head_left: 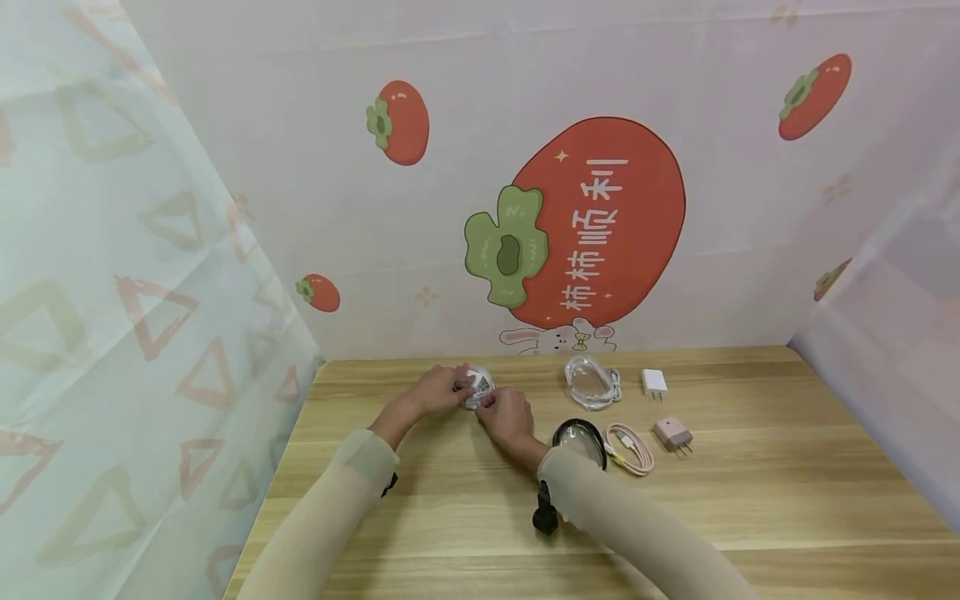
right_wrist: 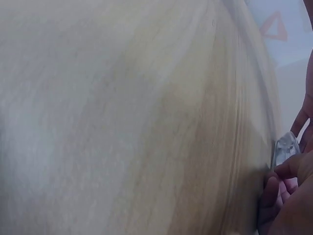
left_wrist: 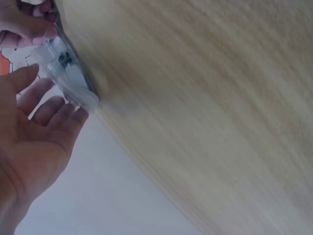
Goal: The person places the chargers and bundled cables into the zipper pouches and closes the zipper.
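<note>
At the back of the table lies a small round clear pouch [head_left: 481, 385] with a white item and a dark part inside, seen closer in the left wrist view as a see-through pouch [left_wrist: 66, 68]. My left hand [head_left: 441, 390] is at its left side; in the left wrist view that hand [left_wrist: 36, 132] has its fingers loosely bent, some tips against the pouch's edge and the thumb apart. My right hand [head_left: 510, 423] pinches the near right edge between thumb and fingertips. The right wrist view shows the right hand [right_wrist: 288, 196] at the frame's edge beside the pouch [right_wrist: 285, 148].
To the right are a coiled white cable in a clear round case [head_left: 592, 385], a white charger plug [head_left: 654, 382], a pink charger plug [head_left: 672, 434] and a pink cable [head_left: 634, 454]. A black-rimmed round case [head_left: 581, 427] lies partly behind my right forearm. A printed cloth [head_left: 435, 250] hangs behind.
</note>
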Demonstrator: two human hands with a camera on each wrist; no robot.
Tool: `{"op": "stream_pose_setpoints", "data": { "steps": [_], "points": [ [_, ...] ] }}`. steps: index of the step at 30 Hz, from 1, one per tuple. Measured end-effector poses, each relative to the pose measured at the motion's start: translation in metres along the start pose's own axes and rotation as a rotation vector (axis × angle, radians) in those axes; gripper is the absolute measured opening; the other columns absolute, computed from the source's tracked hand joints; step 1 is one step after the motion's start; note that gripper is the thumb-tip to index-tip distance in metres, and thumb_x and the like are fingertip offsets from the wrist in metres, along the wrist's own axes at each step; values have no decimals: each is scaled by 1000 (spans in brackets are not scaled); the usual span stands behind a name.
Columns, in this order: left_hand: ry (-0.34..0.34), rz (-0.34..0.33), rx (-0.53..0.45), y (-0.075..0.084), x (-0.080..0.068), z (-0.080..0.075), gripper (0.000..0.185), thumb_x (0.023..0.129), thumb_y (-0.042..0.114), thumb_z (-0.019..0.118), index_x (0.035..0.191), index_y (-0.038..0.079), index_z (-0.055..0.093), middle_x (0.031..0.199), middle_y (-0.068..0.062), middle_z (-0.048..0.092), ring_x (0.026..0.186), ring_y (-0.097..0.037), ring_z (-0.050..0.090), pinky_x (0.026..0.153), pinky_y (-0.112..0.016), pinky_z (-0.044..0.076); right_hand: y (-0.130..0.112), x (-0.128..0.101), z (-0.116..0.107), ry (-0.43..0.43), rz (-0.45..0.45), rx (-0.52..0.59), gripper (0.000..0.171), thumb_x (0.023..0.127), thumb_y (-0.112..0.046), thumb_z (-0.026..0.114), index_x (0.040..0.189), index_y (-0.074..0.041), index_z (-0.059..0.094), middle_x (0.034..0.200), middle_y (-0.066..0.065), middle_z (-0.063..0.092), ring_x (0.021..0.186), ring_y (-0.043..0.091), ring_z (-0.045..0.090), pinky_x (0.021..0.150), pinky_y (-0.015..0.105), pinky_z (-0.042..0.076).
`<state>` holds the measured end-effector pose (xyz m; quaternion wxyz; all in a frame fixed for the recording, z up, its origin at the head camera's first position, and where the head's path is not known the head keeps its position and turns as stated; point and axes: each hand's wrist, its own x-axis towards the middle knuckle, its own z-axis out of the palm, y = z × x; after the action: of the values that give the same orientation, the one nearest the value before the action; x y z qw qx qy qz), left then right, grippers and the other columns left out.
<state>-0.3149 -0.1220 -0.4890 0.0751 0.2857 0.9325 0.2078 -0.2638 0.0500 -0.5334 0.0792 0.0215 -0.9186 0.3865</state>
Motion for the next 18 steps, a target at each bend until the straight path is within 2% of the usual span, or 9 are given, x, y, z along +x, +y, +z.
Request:
{"op": "stream_pose_setpoints", "data": {
  "steps": [2,9,18],
  "points": [
    [16,-2,4,0,1,2,37,106,18,65,136,-3,67,151,-26,53,139,-45,54,111,-52,49,1,1,-2,-21,-14,6,12,86,-11,82,75,-12,77,76,-1,73,65,12,62,61,32,54],
    [84,-1,27,-2,4,9,31,104,18,68,129,-1,72,145,-25,58,136,-43,57,114,-53,47,4,6,-13,-118,-55,-7,11,90,-11,79,80,-10,79,77,-1,74,68,10,61,66,31,53],
    [176,-24,54,-2,7,15,25,98,19,77,118,5,79,132,-19,71,122,-37,70,101,-51,57,7,16,-29,-213,-154,-108,16,91,-8,79,75,-10,78,71,-3,70,63,9,56,62,28,50]
  ]
}}
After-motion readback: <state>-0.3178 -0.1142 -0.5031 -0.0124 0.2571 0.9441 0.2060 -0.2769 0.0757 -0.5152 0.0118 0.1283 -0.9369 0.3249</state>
